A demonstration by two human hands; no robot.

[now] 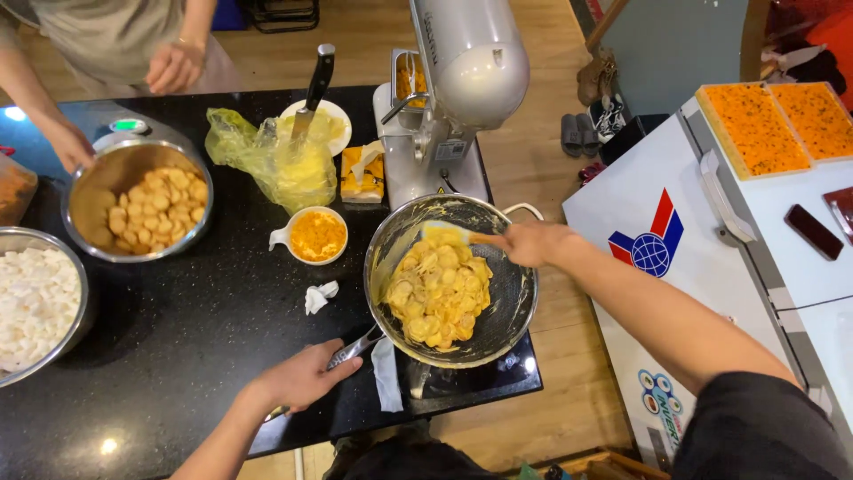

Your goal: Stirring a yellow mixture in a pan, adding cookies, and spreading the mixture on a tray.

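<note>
Our left hand wraps its fingers around the handle of the pan, which sits on the black counter in front of the mixer. Our right hand closes its fingers on a yellow spatula, its blade at the pan's far rim above the yellow-coated crackers.

Steel pan on black counter, yellow-coated pieces inside (spatula at rim)

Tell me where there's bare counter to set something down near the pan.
The widest bare patch of black counter lies between the left hand, the bowl of white pieces and the small cup. Behind the pan, it is crowded by the mixer, bag and plate.
</note>
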